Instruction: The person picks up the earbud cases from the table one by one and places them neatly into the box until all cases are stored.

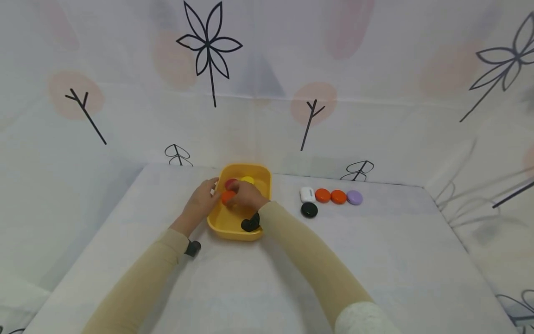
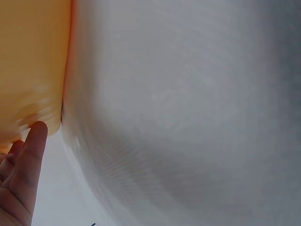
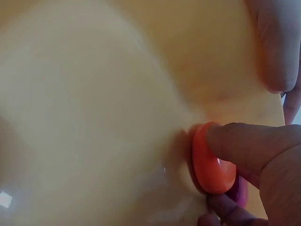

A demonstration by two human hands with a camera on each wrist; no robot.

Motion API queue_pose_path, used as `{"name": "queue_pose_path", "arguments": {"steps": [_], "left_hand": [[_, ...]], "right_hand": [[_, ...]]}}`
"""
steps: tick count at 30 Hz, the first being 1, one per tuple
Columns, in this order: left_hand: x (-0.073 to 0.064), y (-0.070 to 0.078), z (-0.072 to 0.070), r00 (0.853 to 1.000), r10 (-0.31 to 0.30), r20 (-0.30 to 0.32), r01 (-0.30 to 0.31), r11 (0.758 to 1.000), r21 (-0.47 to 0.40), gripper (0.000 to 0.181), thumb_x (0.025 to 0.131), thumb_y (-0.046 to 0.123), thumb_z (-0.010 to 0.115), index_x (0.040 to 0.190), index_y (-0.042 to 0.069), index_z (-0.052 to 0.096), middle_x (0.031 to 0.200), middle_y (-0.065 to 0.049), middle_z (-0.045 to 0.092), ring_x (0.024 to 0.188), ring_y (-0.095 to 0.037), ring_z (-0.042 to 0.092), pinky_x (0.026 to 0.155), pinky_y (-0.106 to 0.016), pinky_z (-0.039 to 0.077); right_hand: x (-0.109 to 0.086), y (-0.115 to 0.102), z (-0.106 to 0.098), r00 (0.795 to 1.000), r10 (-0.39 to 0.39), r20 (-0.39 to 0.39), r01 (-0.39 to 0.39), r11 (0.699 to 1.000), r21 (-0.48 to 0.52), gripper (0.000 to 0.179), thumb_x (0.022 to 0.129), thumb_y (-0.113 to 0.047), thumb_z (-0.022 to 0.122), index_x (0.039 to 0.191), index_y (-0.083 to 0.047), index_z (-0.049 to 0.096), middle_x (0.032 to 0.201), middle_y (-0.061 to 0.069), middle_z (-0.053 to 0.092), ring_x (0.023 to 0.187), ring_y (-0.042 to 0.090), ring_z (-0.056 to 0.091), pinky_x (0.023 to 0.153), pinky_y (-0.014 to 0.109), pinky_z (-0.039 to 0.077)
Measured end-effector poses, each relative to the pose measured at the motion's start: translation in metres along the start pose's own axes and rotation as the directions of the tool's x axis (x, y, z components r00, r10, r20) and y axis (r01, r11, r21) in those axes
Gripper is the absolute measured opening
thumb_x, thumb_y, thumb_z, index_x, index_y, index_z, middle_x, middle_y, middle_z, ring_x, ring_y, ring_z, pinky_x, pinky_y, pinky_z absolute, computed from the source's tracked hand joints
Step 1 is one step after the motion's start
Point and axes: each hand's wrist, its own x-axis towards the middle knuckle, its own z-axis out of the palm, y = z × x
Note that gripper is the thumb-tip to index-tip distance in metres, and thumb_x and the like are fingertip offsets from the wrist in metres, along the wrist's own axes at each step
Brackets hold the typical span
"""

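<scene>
A yellow plastic tray (image 1: pixel 227 226) stands on the white table. My left hand (image 1: pixel 203 200) holds its left wall, thumb over the inside and fingers against the outside; in the left wrist view those fingers (image 2: pixel 33 160) touch the outer face. Inside the tray, my right hand (image 1: pixel 249 196) pinches an orange round piece (image 3: pixel 211 162) between thumb and finger, close to the tray floor. Behind it lies a crimson round piece (image 1: pixel 231 184), partly covered by the hand. A yellow round piece (image 1: pixel 248 179) sits near the tray's far end.
Right of the tray, a white squarish piece (image 1: pixel 307 194), two orange round pieces (image 1: pixel 323 195) (image 1: pixel 338 197) and a lilac one (image 1: pixel 354 197) form a row. A black round piece (image 1: pixel 309 210) lies in front of the white one. A patterned cloth (image 1: pixel 258 130) hangs behind the table.
</scene>
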Motion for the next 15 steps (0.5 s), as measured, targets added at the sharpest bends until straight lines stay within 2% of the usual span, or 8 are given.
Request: {"name": "queue_pose_path", "arguments": {"steps": [7, 15], "left_hand": [[-0.0004, -0.0012, -0.0004, 1.000, 0.009, -0.004, -0.009, 1.000, 0.019, 0.053, 0.085, 0.026, 0.041, 0.135, 0.011, 0.030, 0.117, -0.010, 0.046, 0.092, -0.022, 0.049, 0.084, -0.036, 0.046], [0.0019, -0.0002, 0.0007, 1.000, -0.021, 0.000, 0.021, 1.000, 0.012, 0.054, 0.085, 0.026, 0.041, 0.136, 0.014, 0.030, 0.120, -0.009, 0.046, 0.095, -0.022, 0.048, 0.087, -0.037, 0.045]], "right_hand": [[-0.0005, -0.0020, 0.0002, 1.000, 0.010, 0.007, -0.010, 0.999, -0.044, 0.048, 0.072, -0.025, 0.068, 0.117, -0.016, 0.053, 0.099, -0.004, 0.058, 0.089, 0.014, 0.049, 0.080, 0.023, 0.044], [0.0000, -0.0008, 0.0018, 1.000, 0.012, -0.011, -0.013, 0.995, -0.095, 0.051, 0.069, -0.029, 0.069, 0.117, -0.019, 0.052, 0.104, -0.004, 0.057, 0.090, 0.015, 0.048, 0.082, 0.025, 0.042]]}}
